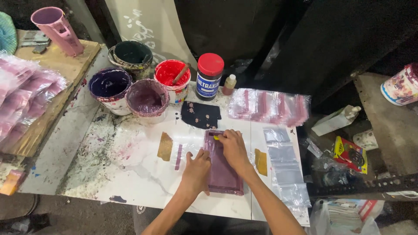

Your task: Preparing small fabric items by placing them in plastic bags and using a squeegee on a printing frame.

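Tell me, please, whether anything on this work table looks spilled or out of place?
Yes: dried purple and dark paint speckles the white table's left side below the pots, and a stick stands left in the open red paint pot. The hands' purple frame lies straight.

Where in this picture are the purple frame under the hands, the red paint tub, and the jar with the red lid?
purple frame (226, 176), head view, its lower flat face.
red paint tub (169, 75), head view, red paint inside.
red-lidded jar (210, 63), head view, the lid.

Both hands rest on the frame (223, 167): left hand (197, 167) at its left edge, right hand (233, 147) near its far end. Beyond lie a cloth (199, 115) and four paint tubs (146, 82). Right: plastic bags (285, 169).
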